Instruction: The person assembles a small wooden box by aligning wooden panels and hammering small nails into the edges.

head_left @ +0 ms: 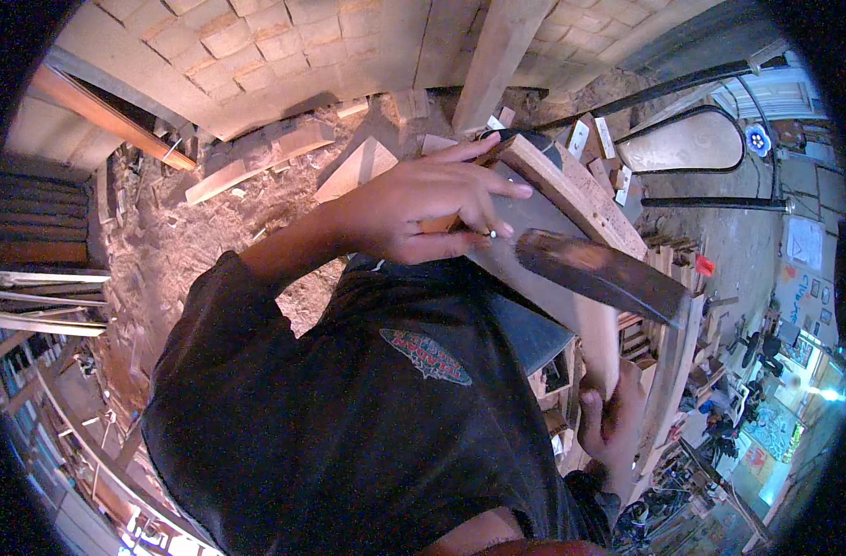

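Dark shirt (349, 408), one, on the near side of both hands; single oval chest print.

Hands, two. Right hand (613, 417): fingers wrapped around the handle of the hammer. Left hand (441, 206): thumb and one finger pinched together on a small bright-tipped item (492, 234), one, kind too small to tell; other fingers extended.

Hammer (604, 283), one: pale wooden handle rising from the right hand, dark head beyond it, seen just right of the left fingertips.

Wooden board (576, 196), one, thick-edged, speckled at one end, just beyond the left fingertips, slanting down to the right.

Loose timber left of and beyond the left hand, two larger pieces: long block (261, 167), one; shorter block (358, 169), one, nearer the wrist. Wood shavings (224, 218), uncounted, around them.

Tube-framed chair (684, 141), one, right of and beyond the left hand.

Upright post (502, 65), one, beyond the left hand.
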